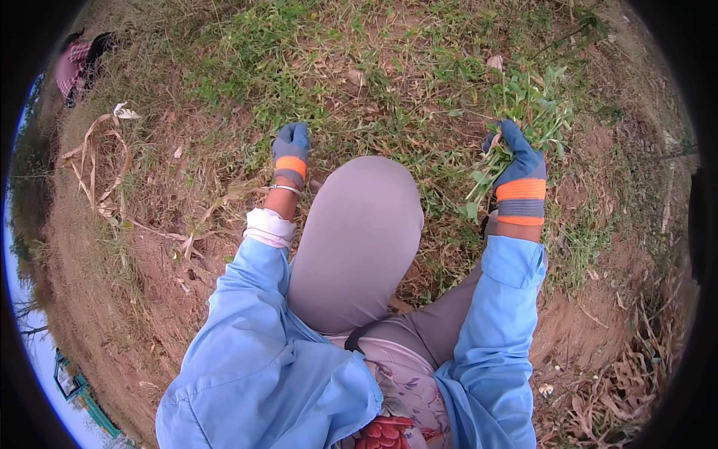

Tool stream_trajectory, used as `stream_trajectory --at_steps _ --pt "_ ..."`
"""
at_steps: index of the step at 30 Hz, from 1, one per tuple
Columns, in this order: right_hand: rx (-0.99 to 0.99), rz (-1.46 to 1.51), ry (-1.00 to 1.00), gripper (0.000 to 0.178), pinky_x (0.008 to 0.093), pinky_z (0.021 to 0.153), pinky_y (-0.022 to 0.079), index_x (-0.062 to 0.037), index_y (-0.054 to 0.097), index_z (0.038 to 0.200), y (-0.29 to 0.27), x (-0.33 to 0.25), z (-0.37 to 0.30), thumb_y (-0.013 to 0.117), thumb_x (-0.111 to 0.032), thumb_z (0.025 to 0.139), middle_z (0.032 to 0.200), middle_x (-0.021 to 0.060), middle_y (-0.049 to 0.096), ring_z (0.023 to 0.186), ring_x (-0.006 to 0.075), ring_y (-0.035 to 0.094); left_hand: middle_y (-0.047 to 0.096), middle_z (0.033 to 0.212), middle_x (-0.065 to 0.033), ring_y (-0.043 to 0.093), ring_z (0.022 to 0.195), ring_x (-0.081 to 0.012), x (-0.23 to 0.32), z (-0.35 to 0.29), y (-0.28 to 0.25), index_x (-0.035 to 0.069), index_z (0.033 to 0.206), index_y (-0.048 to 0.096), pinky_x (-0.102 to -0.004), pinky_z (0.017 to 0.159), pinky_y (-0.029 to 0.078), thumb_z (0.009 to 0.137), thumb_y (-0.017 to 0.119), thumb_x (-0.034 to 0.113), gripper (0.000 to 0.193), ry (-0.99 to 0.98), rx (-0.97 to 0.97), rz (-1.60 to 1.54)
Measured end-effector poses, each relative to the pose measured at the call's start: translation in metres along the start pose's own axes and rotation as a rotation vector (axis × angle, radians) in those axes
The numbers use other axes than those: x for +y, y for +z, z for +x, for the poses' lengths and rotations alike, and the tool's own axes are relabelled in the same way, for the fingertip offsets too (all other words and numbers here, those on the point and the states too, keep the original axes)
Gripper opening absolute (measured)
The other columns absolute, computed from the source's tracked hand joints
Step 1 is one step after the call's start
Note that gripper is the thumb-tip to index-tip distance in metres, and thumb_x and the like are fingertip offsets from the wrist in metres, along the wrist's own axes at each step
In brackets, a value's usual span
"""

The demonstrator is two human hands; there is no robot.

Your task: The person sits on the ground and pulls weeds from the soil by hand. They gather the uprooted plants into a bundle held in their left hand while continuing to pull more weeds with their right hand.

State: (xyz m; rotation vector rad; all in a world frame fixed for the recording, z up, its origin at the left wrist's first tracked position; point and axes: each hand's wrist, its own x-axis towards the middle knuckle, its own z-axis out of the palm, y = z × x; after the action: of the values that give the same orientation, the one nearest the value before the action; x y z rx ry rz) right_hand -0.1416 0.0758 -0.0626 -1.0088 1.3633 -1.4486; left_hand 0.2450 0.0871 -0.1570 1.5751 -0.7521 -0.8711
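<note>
Both my hands wear blue-grey gloves with orange and grey cuffs. My right hand (517,156) is closed around a bunch of leafy green weeds (537,111), whose stems and leaves stick out on both sides of the fist. The bunch is held over the ground to the right of my raised knee. My left hand (291,145), left of the knee, has its fingers curled shut at the edge of low green weeds (258,90). What those fingers hold, if anything, is hidden.
My bent knee (359,224) rises between my hands. Dry, looped stalks (93,153) lie at the left on brown soil. Dry leaves (609,400) are heaped at the lower right. Another person (73,73) in a checked top is at the far left.
</note>
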Motion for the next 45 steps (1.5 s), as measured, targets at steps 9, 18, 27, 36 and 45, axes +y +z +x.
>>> stream_trajectory --at_steps 9,18,27,36,45 --pt "0.005 0.069 0.001 0.021 0.0295 0.058 0.051 0.0002 0.059 0.096 0.004 -0.001 -0.006 0.059 -0.003 0.075 0.085 0.0104 0.058 0.069 0.0184 0.059 0.053 0.067 -0.0007 0.045 0.052 -0.0076 -0.059 0.005 -0.026 0.002 0.088 0.056 -0.0207 0.046 0.038 0.082 0.055 0.016 0.015 0.027 0.058 0.066" --pt "0.096 0.285 0.229 0.020 0.0307 0.054 0.049 0.0036 0.061 0.087 0.011 -0.008 -0.005 0.063 -0.011 0.073 0.078 0.0108 0.061 0.062 0.0198 0.059 0.051 0.065 -0.0021 0.046 0.051 -0.0097 -0.044 -0.024 -0.051 0.002 0.087 0.052 -0.0224 0.042 0.037 0.082 0.053 0.015 0.014 -0.222 0.263 -0.362" --pt "0.135 0.317 0.339 0.025 0.0288 0.055 0.049 0.0055 0.059 0.089 0.016 -0.016 -0.009 0.066 -0.011 0.072 0.079 0.0108 0.062 0.064 0.0189 0.060 0.053 0.066 -0.0022 0.047 0.052 -0.0085 -0.029 -0.017 -0.131 0.003 0.087 0.055 -0.0195 0.042 0.038 0.082 0.055 0.014 0.012 -0.086 0.384 -0.396" --pt "0.039 0.156 0.258 0.023 0.0287 0.061 0.050 0.0041 0.059 0.092 0.005 -0.002 -0.005 0.060 -0.013 0.076 0.086 0.0101 0.061 0.073 0.0184 0.060 0.059 0.079 -0.0045 0.056 0.071 -0.0158 -0.021 0.026 -0.088 0.003 0.093 0.058 -0.0263 0.066 0.045 0.080 0.056 0.016 0.019 0.206 0.039 0.517" --pt "0.080 0.239 0.339 0.025 0.0315 0.060 0.049 0.0001 0.059 0.093 0.021 -0.019 -0.011 0.060 -0.020 0.079 0.080 0.0086 0.059 0.068 0.0199 0.058 0.047 0.118 -0.0114 0.047 0.105 -0.0299 -0.057 0.098 -0.029 0.012 0.110 0.051 -0.0356 0.087 0.040 0.072 0.058 0.019 0.039 0.321 -0.369 1.179"
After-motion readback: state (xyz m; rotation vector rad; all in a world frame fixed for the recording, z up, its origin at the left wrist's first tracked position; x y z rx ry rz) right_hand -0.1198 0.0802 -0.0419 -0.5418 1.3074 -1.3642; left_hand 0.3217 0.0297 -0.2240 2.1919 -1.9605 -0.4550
